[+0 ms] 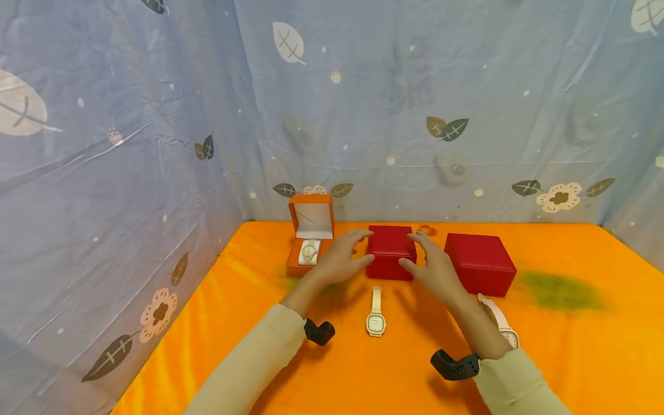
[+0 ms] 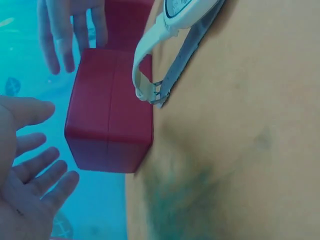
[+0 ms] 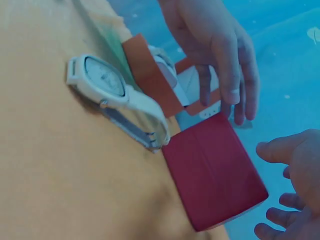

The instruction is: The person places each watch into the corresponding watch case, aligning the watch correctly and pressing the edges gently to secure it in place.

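A closed red watch box (image 1: 391, 253) stands in the middle of the orange cloth, between both hands. My left hand (image 1: 343, 257) is at its left side, thumb and fingers spread apart. On the other side my right hand (image 1: 433, 268) curves loosely toward it, thumb apart from the fingers. In both wrist views gaps show between the fingers and the red box (image 2: 107, 110), and neither hand holds anything. Just in front of the box lies a cream-strapped watch (image 1: 376, 323) with a squarish dial; its strap (image 3: 145, 107) stands up in a loop in the right wrist view.
An open orange box (image 1: 299, 262) with a watch (image 1: 309, 252) on its white cushion stands at the left. To the right is a second closed red box (image 1: 480, 262). A pink-strapped watch (image 1: 500, 320) lies partly behind my right forearm. Patterned blue curtain (image 1: 363, 115) hangs behind.
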Demonstrator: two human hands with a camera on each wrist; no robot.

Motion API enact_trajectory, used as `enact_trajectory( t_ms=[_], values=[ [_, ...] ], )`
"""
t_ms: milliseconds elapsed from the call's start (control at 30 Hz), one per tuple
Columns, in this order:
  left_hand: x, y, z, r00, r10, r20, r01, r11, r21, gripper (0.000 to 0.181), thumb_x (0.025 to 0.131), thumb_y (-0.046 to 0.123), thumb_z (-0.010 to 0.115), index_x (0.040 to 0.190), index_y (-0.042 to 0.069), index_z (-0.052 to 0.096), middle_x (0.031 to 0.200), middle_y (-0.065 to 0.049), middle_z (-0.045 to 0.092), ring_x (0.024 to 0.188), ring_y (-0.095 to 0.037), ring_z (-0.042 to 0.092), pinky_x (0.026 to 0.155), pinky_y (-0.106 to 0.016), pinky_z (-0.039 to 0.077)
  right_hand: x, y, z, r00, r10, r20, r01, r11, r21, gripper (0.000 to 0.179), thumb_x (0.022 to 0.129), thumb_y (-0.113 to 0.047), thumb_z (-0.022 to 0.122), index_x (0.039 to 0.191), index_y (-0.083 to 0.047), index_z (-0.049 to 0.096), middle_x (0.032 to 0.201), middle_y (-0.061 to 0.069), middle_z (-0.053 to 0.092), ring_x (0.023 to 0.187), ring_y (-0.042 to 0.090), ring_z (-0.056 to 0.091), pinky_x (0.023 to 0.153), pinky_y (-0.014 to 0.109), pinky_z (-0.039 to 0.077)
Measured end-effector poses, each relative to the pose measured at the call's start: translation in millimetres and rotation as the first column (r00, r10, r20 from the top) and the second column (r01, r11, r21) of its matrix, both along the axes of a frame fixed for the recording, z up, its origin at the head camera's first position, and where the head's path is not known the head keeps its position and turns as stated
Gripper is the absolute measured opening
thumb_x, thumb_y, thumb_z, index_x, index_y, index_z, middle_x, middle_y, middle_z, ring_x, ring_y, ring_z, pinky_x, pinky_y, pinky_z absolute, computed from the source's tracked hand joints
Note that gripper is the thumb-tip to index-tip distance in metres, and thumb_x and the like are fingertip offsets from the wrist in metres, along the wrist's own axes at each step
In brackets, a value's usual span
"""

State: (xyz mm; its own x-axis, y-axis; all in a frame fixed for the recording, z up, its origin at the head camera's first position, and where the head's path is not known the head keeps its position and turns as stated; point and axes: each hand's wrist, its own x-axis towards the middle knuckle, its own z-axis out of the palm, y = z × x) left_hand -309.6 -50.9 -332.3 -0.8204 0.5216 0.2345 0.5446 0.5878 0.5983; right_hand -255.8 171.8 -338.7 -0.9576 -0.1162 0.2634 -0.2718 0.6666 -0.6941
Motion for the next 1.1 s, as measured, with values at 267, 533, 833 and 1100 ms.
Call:
enact_trajectory(
  t_ms=[267,533,833,1100],
  values=[
    [-14.4,10.6,6.0,0.998,0.001,-0.067,-0.016,0.977,-0.211,0.067,0.09,0.045,0.065,0.146,0.018,0.041,0.152,-0.005,0.04,0.14,-0.025,0.038,0.116,-0.043,0.033,-6.1,8,-15.8,0.993,0.003,0.118,0.014,0.989,-0.147,0.082,0.092,-0.023,0.065,0.154,-0.007,0.014,0.158,0.022,0.023,0.139,0.046,0.032,0.105,0.055,0.04],
    [-31.9,14.4,8.7,1.0,-0.024,-0.01,0.02,0.956,-0.292,0.082,0.083,0.05,0.07,0.15,0.019,0.034,0.158,-0.006,0.029,0.143,-0.026,0.032,0.116,-0.045,0.032,-12.7,8,-30.4,0.982,0.044,0.186,0.006,0.966,-0.26,0.085,0.093,-0.021,0.064,0.154,-0.001,0.008,0.156,0.026,0.023,0.138,0.046,0.036,0.106,0.051,0.04],
    [-39.5,26.2,6.6,0.999,-0.038,-0.009,0.033,0.948,-0.317,0.09,0.075,0.048,0.08,0.149,0.02,0.037,0.158,-0.005,0.029,0.142,-0.027,0.035,0.113,-0.043,0.036,-15.5,5,-40.1,0.982,0.046,0.184,0.005,0.963,-0.268,0.081,0.093,-0.019,0.064,0.153,0.0,0.012,0.154,0.025,0.028,0.136,0.045,0.039,0.104,0.049,0.043],
    [-37.6,37.3,5.8,0.999,-0.041,-0.007,0.036,0.936,-0.351,0.092,0.073,0.047,0.081,0.149,0.021,0.037,0.16,-0.004,0.024,0.139,-0.029,0.036,0.109,-0.043,0.042,-16.3,7,-48.0,0.99,0.045,0.134,-0.009,0.967,-0.256,0.078,0.091,-0.01,0.066,0.151,0.001,0.018,0.152,0.025,0.031,0.134,0.044,0.043,0.104,0.047,0.043]
  ],
)
